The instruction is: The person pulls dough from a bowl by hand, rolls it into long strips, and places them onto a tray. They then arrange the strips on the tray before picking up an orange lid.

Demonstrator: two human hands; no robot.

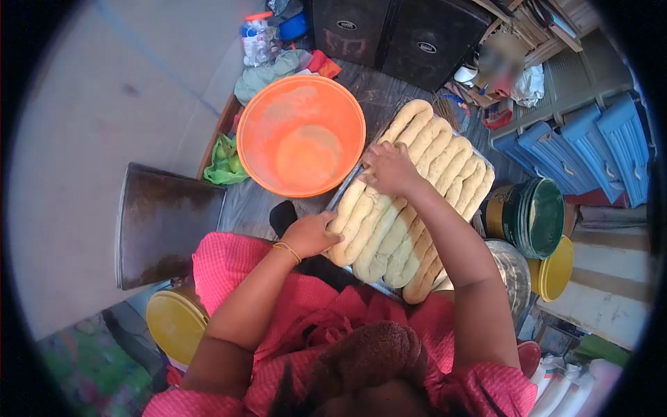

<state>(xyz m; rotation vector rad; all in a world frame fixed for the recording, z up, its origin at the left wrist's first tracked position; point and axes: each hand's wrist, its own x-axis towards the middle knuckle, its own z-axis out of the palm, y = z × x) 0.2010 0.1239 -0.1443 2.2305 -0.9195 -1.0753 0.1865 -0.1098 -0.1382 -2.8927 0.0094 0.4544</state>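
Long, pale dough ropes (445,163), folded into narrow loops, lie side by side on a metal tray (491,158) in front of me. At the lower left end of the leftmost dough loop, my left hand (309,235) is closed with its fingertips against the dough. My right hand (392,169) reaches across the tray, its fingers curled onto the same left-hand loop about midway along. Part of that loop is hidden beneath the right hand. The right forearm covers some of the other ropes.
An orange tub (302,87) stands left of the tray. Black speakers (425,45) are behind it. Blue drawers (618,146), a green bucket (545,219) and a yellow lid (557,269) sit to the right. Dark metal sheets (170,222) lean at the left.
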